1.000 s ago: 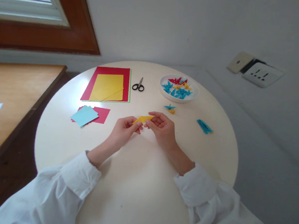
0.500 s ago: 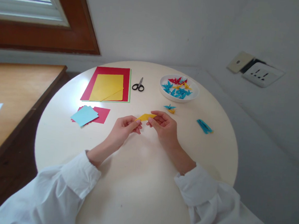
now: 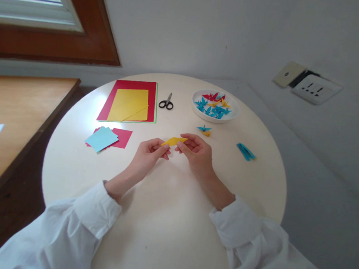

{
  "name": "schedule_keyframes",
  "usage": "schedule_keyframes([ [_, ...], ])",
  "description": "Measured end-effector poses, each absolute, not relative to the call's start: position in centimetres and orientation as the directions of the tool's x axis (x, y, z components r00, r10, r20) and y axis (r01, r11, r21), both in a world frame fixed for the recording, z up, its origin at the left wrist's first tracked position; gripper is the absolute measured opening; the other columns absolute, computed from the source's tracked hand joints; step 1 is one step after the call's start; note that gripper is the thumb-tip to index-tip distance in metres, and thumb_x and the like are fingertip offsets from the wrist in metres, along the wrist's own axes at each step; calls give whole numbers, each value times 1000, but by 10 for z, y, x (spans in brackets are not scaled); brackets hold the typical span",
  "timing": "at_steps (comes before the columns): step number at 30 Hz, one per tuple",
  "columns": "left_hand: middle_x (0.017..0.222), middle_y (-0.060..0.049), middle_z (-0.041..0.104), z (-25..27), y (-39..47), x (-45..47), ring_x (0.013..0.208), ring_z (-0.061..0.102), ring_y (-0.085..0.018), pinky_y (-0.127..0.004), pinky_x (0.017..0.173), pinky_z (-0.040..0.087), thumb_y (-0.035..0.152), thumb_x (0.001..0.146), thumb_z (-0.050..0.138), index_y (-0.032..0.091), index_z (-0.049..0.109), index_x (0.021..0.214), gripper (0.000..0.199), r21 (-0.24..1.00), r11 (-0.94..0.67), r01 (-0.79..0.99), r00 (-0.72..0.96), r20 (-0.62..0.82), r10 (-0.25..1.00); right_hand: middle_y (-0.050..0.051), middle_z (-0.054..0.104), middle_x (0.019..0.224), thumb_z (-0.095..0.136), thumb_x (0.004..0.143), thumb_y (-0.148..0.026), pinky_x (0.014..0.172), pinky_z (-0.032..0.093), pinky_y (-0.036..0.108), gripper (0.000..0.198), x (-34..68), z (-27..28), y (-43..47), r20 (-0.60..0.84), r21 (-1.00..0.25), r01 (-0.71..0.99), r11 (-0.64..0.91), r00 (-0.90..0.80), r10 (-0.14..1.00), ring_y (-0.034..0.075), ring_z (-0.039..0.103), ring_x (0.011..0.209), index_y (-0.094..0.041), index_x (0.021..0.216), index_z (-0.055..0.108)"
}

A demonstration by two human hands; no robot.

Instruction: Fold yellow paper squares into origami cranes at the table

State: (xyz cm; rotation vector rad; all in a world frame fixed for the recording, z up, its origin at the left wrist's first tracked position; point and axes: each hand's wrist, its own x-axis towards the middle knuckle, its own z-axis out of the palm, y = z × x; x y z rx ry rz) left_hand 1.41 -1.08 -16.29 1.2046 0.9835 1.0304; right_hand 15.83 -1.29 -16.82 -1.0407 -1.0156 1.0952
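A small folded piece of yellow origami paper (image 3: 174, 141), shaped like a long diamond, is held just above the table between my two hands. My left hand (image 3: 150, 152) pinches its left end, thumb on top. At the right end, my right hand (image 3: 197, 152) grips it between thumb and fingers. Just beyond my right hand lie a blue paper crane (image 3: 204, 128) and a yellow folded piece (image 3: 206, 134). Further back, a white round dish (image 3: 214, 119) holds several red, blue and yellow paper cranes.
Black-handled scissors (image 3: 166, 103) lie at the back, beside stacked red and yellow sheets (image 3: 132, 103). Light blue paper squares (image 3: 101, 139) overlap pink ones (image 3: 123, 139) on the left. Blue folded strips (image 3: 246, 152) rest at the right of the round white table (image 3: 166, 217).
My hands keep their grip on the yellow paper, which has shifted very slightly left. Everything else stays in place.
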Motion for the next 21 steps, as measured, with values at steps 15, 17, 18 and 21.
schedule_keyframes([
  [15, 65, -1, 61, -166, -10, 13, 61, 55, -11, -26, 64, 46, 29, 73, 63, 14, 62, 67, 16, 999, 28, -43, 222, -18, 975, 0, 68, 68, 74, 58, -32, 60, 52, 29, 32, 159, -170, -12, 108, -979, -156, 130, 143, 984, 12, 63, 57, -18, 84, 61],
  [17, 65, -2, 61, -166, -10, 13, 60, 55, -11, -26, 64, 46, 29, 73, 62, 14, 62, 66, 16, 999, 21, -34, 217, -13, 976, 0, 68, 68, 74, 58, -31, 60, 52, 29, 32, 159, -170, -13, 107, -979, -158, 128, 138, 985, 12, 63, 57, -18, 84, 61],
  [18, 65, -2, 61, -167, -10, 13, 60, 55, -11, -26, 64, 46, 29, 73, 62, 14, 62, 66, 16, 999, 19, -28, 215, -12, 977, -1, 68, 68, 74, 58, -31, 59, 51, 28, 31, 159, -170, -13, 106, -979, -160, 128, 138, 985, 12, 63, 57, -18, 84, 61],
  [21, 65, -2, 60, -167, -11, 13, 60, 54, -11, -26, 64, 46, 29, 74, 61, 14, 62, 66, 16, 1000, 12, -14, 212, -9, 977, -1, 68, 67, 74, 58, -30, 58, 51, 28, 31, 158, -170, -13, 103, -976, -175, 127, 140, 985, 12, 63, 57, -18, 84, 61],
])
